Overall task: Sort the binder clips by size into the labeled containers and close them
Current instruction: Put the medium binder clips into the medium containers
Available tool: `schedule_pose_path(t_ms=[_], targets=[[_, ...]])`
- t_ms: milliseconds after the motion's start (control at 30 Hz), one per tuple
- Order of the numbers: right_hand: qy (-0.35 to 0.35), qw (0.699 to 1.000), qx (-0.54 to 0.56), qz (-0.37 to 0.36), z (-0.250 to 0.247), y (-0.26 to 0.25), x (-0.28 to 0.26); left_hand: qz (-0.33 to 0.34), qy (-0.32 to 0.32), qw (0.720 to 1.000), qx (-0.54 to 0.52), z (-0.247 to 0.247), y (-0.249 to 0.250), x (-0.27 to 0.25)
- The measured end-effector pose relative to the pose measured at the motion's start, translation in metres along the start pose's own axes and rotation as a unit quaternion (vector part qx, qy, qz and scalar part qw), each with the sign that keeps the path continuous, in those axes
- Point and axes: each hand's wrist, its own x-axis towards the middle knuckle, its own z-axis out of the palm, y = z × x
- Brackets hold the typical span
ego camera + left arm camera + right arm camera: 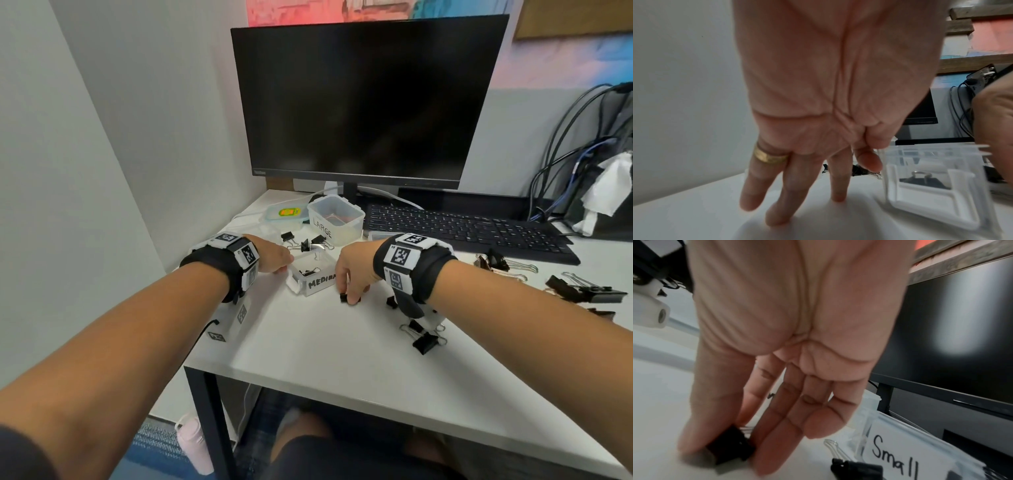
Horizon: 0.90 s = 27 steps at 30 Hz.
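Observation:
My right hand [352, 292] pinches a small black binder clip [343, 297] on the white desk, just right of the clear container marked MEDIUM [320, 281]. In the right wrist view, thumb and fingers close on that clip [729, 444], and a container labelled Small [898, 457] stands close by on the right. My left hand [279, 269] rests on the desk with straight fingers [777, 216], its thumb at the MEDIUM container's rim [931, 147]. One black clip [308, 272] lies inside that container. The LARGE container [337, 219] stands open behind it.
Several clips [308, 244] lie between the MEDIUM and LARGE containers. Two medium clips [422, 337] lie under my right wrist, and large ones [582, 291] lie far right. A lid [284, 214], keyboard [462, 228] and monitor [363, 102] stand behind. The desk edge [219, 371] is near.

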Motion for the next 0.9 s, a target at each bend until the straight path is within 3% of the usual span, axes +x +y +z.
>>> schedule_pose_path(t_ms=[400,900], targets=[[-0.006,1.000,-0.008,0.013,0.000,0.003,0.001,0.027,-0.006,0.995,0.094,-0.004,0.001,-0.005],[0.055,0.994,-0.057,0.069,-0.014,0.003,-0.005,0.015,-0.007,0.999,0.049,-0.003,-0.005,0.006]])
